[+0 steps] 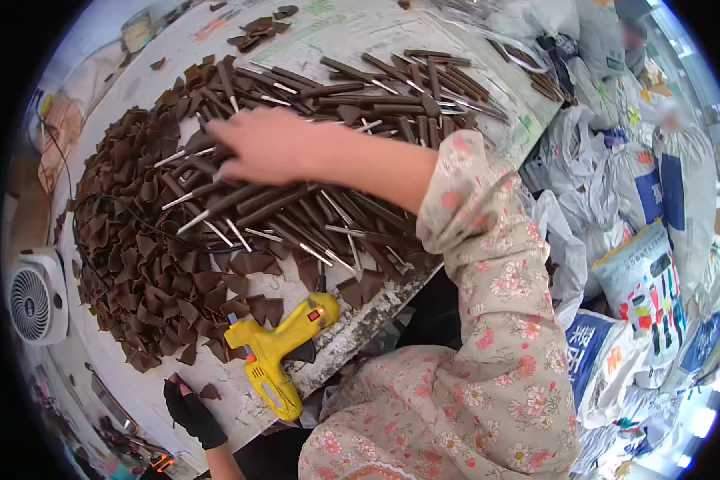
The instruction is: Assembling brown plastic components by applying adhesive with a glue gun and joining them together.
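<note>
My bare right hand (260, 146) reaches across a pile of dark brown sticks with silvery metal ends (288, 204). Its thumb and fingers are apart, with brown stick ends lying under and between them; no firm grip shows. Near the table's front left edge is my left hand (190, 410) in a black fingerless glove. Its fingers are curled together at the tips, and anything in them is too small to make out. A small brown piece (210, 391) lies beside it. Between my arms a yellow hot glue gun (276, 356) rests on the table near its edge.
A large heap of curved brown pieces (148, 264) covers the left of the white table (352, 28). Dark cables run through the heap. A white fan (36, 296) stands at the far left. Filled plastic bags (640, 280) crowd the right side beyond the table edge.
</note>
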`<state>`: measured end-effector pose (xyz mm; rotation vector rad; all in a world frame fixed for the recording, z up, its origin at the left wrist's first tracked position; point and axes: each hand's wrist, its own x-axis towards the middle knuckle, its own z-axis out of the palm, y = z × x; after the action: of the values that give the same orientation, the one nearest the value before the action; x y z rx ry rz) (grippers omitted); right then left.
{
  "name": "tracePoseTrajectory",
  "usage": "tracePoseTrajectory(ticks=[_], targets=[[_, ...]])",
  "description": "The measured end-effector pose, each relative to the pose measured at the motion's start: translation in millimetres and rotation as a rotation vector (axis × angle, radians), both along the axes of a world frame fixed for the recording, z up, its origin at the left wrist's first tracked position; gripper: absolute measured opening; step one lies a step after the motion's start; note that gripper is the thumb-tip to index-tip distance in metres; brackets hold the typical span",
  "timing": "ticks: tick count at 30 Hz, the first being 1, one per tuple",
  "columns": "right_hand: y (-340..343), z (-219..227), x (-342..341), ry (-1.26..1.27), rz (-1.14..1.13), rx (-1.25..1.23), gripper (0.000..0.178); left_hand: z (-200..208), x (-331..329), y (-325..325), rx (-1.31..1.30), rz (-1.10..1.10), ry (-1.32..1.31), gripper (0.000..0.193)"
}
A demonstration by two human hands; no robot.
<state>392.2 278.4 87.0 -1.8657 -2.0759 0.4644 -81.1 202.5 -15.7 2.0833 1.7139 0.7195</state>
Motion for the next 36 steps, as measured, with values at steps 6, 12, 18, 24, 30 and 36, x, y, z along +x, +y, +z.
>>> tracePoseTrajectory(ticks=[6,12,18,24,30,36], targets=[[-62.9,34.0,93.8,0.169,-0.193,0.238,0.049,3.6,-5.0,-3.6,0.017,0.033,0.004,0.024],[-102.8,-39.4,319.7,-0.353,-0.450,-0.222,0.092,-4.9,-8.2,-0.5,-0.010,0.040,-0.011,0.024],[-78.8,-55.9,326.3,-0.359,-0.454,-0.256,0.072,-3.8,-6.8,0.0,0.000,0.067,0.111,0.025],[-67.1,-67.9,310.6,-0.454,-0.684,-0.154,0.049,3.1,4.8,-3.1,-0.022,0.103,0.114,0.024],[-46.8,-20.0,302.2,-0.485,-0.776,0.177,0.057,-3.0,-7.2,-5.5,-0.001,0.038,0.018,0.023],[24.6,66.8,153.0,-0.138,-0.203,0.435,0.059,-5.0,-2.0,-1.8,0.006,0.017,-0.108,0.023]])
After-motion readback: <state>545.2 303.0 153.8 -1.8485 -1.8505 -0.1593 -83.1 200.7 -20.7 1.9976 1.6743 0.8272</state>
